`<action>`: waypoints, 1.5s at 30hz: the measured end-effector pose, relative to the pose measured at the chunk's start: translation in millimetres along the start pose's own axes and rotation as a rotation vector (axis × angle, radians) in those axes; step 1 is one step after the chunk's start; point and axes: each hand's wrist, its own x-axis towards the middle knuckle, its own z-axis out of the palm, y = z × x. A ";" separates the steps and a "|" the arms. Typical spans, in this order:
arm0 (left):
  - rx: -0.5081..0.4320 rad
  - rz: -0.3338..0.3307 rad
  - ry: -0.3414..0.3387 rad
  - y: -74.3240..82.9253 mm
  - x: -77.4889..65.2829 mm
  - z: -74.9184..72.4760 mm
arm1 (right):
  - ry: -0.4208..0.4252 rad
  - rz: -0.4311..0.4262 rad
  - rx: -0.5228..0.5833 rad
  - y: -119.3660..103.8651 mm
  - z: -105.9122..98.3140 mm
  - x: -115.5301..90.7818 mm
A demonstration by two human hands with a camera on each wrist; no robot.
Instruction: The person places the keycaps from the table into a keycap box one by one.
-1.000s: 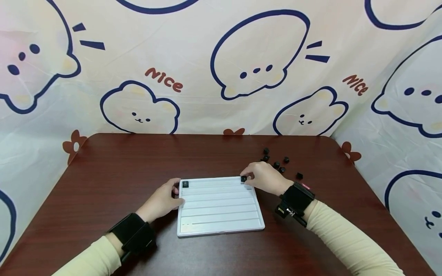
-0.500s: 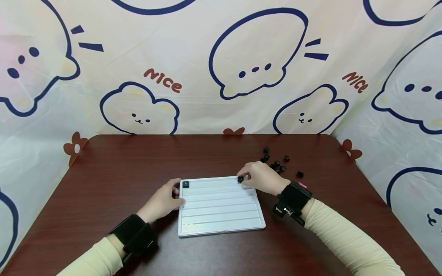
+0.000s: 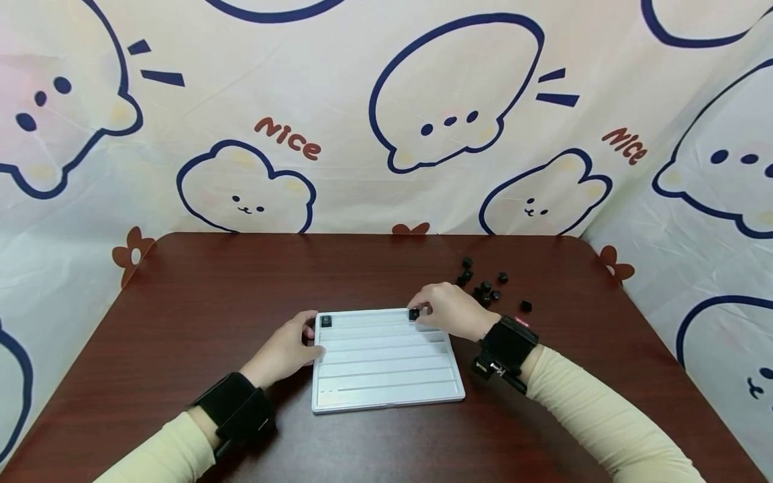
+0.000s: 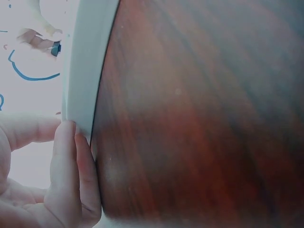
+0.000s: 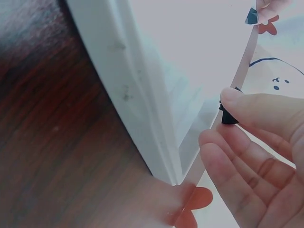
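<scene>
The right hand (image 3: 454, 312) pinches a small black cap (image 3: 413, 314) between thumb and fingers at the tray's (image 3: 386, 365) far edge, nearer the far right corner than the left. The tray's long axis runs left to right, so the pinched cap and the corner cap (image 3: 326, 321), which sits just inside the far left corner, lie along the same far strip with a bare stretch between them. Whether the pinched cap touches the tray or hangs just above it, I cannot tell.

The left hand (image 3: 282, 352) grips the tray's left side near the corner cap, thumb over the rim, other fingers curled against the outer edge. The loose caps (image 3: 486, 286) lie scattered on the bench (image 3: 260, 275) beyond the tray's far right corner; the right hand is much the nearer to them.

The tray is a thin, pale rectangle, plastic by the look of it, with rounded corners, a raised rim and shallow ridges running lengthwise; the right wrist view shows small smudges on the rim. The caps are dark and blocky, perhaps keycaps. The bench has a glossy, reddish-brown wood grain.
</scene>
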 end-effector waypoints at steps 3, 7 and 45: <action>-0.005 -0.002 0.001 0.5 -0.4 -0.1 | -0.001 -0.012 -0.004 -2.7 -0.4 1.2; -0.001 -0.002 0.003 0.8 -0.5 -0.1 | -0.002 -0.015 -0.019 -7.2 0.0 3.3; 0.045 -0.006 0.017 -0.4 0.0 -0.9 | -0.040 -0.063 -0.019 -29.6 10.2 22.1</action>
